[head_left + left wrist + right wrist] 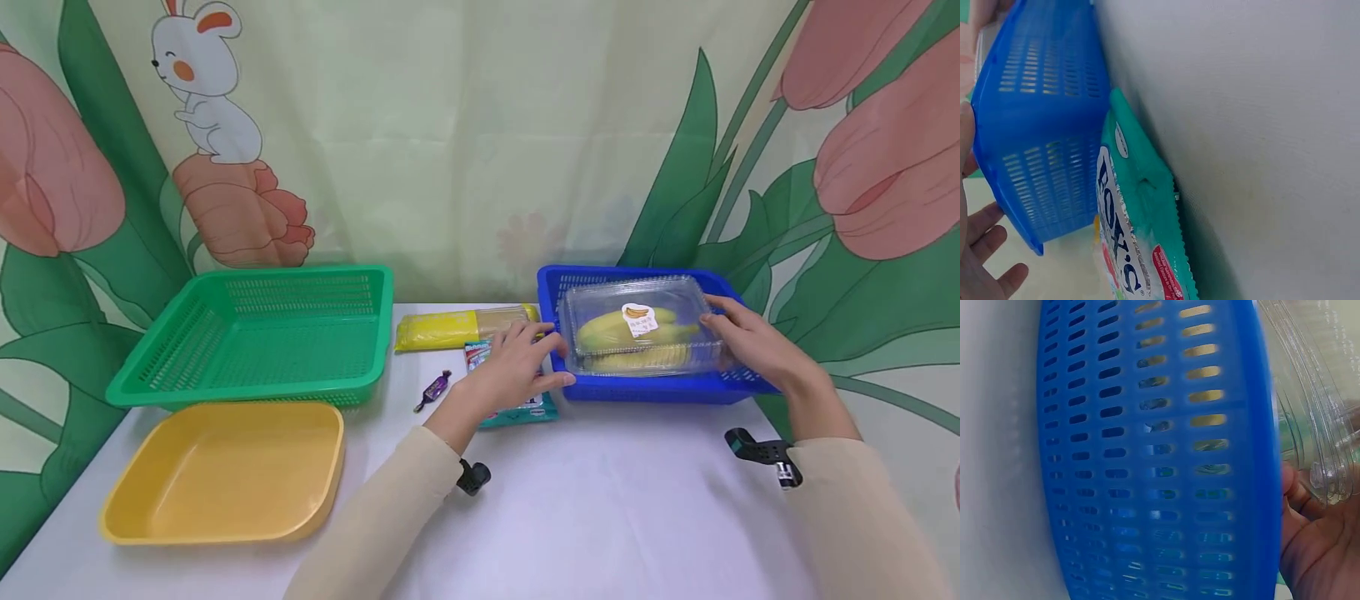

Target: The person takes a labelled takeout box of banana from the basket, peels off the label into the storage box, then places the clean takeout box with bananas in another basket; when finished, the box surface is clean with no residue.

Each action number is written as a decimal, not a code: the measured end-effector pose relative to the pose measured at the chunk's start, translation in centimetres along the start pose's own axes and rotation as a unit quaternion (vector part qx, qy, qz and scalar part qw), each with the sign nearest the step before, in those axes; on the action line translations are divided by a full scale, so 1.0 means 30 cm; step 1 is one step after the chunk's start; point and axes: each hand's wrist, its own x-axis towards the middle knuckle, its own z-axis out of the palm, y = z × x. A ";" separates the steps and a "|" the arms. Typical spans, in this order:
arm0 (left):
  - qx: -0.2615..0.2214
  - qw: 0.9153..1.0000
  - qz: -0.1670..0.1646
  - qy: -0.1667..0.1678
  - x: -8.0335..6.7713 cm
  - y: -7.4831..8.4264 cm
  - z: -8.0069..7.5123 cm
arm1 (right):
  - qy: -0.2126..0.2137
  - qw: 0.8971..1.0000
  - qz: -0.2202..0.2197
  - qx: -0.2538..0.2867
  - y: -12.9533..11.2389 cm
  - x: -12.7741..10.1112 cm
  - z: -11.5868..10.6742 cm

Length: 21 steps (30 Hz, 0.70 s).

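Holding the clear banana box [640, 327] from both ends: your left hand [517, 367] has fingers curled at its left edge, thumb down by the blue basket [645, 388] front corner; your right hand [750, 340] wraps fingers over the right end. Right wrist view confirms fingers [1310, 537] against the clear plastic [1310, 425] just above the basket rim [1260, 450]

Box sits inside the blue basket, roughly level, label up, bananas visible through the lid. It fills most of the basket, so both hands are right at the basket walls

Around it:
- teal snack packet [517, 408] lies flat on the table [600, 517], directly under your left hand and touching the blue basket's left front corner; left wrist view shows the packet [1141, 225] butted against the basket wall [1047, 137], with your fingers [985, 250] relaxed near that corner
- yellow noodle pack [465, 327] behind the left hand, between the two baskets
- small purple candy [433, 390] just left of the teal packet
- green basket [262, 333] well to the left, yellow tray [225, 471] in front of it

Left forearm crosses over the teal packet; nothing else sits between the hands and the box
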 end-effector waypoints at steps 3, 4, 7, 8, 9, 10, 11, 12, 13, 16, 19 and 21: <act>0.013 1.000 -0.001 0.009 -0.021 -0.001 0.006 | 0.004 1.000 -0.011 -0.001 -0.006 -0.005 0.011; 0.018 1.000 0.001 0.014 -0.023 -0.002 0.007 | 0.006 1.000 -0.014 -0.002 -0.007 -0.008 0.010; 0.028 0.999 0.011 0.023 -0.027 0.000 0.006 | 0.010 1.000 -0.012 -0.001 -0.014 -0.021 0.002; 0.030 0.999 0.014 0.025 -0.028 0.000 0.005 | 0.012 1.000 -0.012 -0.001 -0.017 -0.026 -0.001; 0.034 0.999 0.017 0.026 -0.029 0.000 0.002 | 0.013 1.000 -0.011 0.003 -0.020 -0.030 -0.005; 0.036 0.999 0.020 0.027 -0.031 0.000 -0.001 | 0.014 1.000 -0.011 0.006 -0.024 -0.034 -0.008; 0.040 0.999 0.023 0.028 -0.033 0.000 -0.005 | 0.015 1.000 -0.011 0.010 -0.028 -0.037 -0.012; 0.043 0.998 0.025 0.027 -0.036 -0.001 -0.009 | 0.018 1.000 -0.012 0.012 -0.032 -0.040 -0.016; 0.044 0.998 0.028 0.025 -0.039 -0.002 -0.015 | 0.022 1.000 -0.013 0.013 -0.035 -0.042 -0.020; 0.045 0.998 0.033 0.019 -0.050 -0.009 -0.033 | 0.030 0.999 -0.011 0.014 -0.044 -0.050 -0.033; 0.039 0.999 0.032 0.011 -0.064 -0.017 -0.049 | 0.033 0.999 -0.006 0.015 -0.047 -0.061 -0.043; 0.032 0.999 0.030 0.011 -0.074 -0.023 -0.057 | 0.034 0.999 -0.002 0.020 -0.048 -0.070 -0.047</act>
